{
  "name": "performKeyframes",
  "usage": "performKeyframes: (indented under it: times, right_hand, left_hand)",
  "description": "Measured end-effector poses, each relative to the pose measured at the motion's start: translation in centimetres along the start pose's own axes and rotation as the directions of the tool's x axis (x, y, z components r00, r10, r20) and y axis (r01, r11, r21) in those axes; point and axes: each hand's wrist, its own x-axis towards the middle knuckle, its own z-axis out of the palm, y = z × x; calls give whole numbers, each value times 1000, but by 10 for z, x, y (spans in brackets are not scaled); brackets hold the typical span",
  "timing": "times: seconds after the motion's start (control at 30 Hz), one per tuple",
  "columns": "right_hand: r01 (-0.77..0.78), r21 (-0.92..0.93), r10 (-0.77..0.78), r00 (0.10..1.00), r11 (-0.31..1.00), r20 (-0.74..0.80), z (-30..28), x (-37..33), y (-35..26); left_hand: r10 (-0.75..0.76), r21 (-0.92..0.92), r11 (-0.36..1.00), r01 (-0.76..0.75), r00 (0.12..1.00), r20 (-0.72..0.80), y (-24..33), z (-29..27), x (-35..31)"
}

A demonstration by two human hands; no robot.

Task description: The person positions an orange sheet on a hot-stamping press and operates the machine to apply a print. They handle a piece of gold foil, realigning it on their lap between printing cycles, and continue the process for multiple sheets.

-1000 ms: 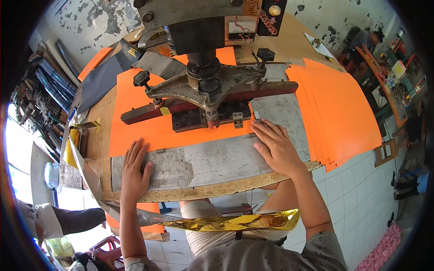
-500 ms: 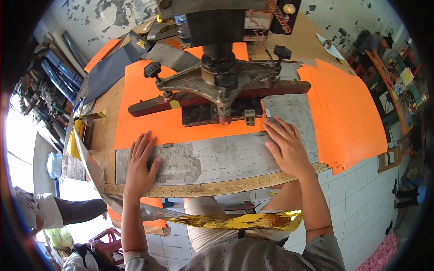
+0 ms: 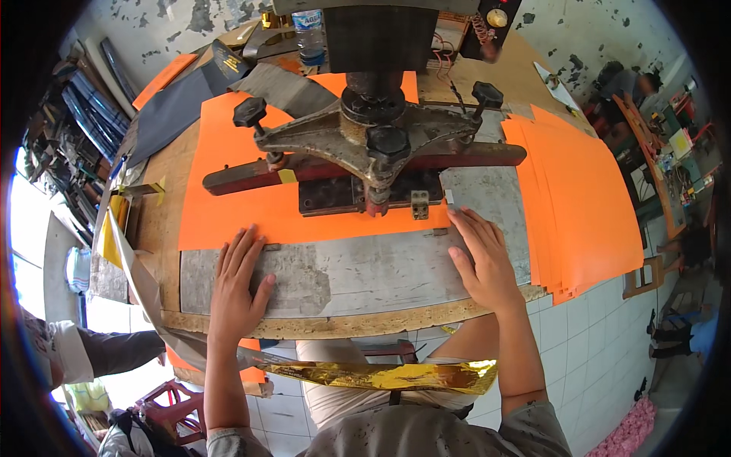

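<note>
A large orange sheet point(image 3: 251, 217) lies on the grey metal bed point(image 3: 365, 274) of a press. Above the sheet hangs the press head point(image 3: 373, 137), with a long dark red crossbar and black knobs; a flat black block sits beneath it. My left hand point(image 3: 240, 293) rests flat, fingers spread, its fingertips at the sheet's near left edge beside a small metal stop. My right hand point(image 3: 487, 266) lies flat on the bed, fingertips by the sheet's right end near a small pale tab. Neither hand grips anything. The press head covers the sheet's middle.
A stack of orange sheets point(image 3: 579, 206) overhangs the table's right side. Gold foil point(image 3: 381, 375) stretches over my lap from the left edge. Dark sheets point(image 3: 175, 114) and a water bottle point(image 3: 308, 38) stand behind. Another person's sleeve point(image 3: 122, 354) shows at left.
The whole view has shifted slightly, bringing more of the bottle into sight. My right fingertips sit a little nearer me, off the sheet's edge. The left hand stays flat in nearly the same place.
</note>
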Motion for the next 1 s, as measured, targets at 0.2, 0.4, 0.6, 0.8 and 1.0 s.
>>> performKeyframes:
  times: [0.2,0.4,0.6,0.8,1.0]
  right_hand:
    - [24,-11,-24,999,1000,30,-1,0,5]
    - [-15,21,15,999,1000,38,-3,3,3]
    - [-35,25,34,998,999,51,-4,5,3]
    - [-39,24,37,997,999,66,-6,9,2]
    - [-63,23,61,995,998,75,-5,10,3]
  left_hand:
    - [4,-6,1000,-4,1000,13,2,2,6]
    - [-31,32,999,30,999,33,4,0,8]
    - [-27,18,1000,26,999,41,4,1,11]
    - [-40,27,999,39,998,56,2,2,12]
    - [-45,23,999,44,998,46,2,3,13]
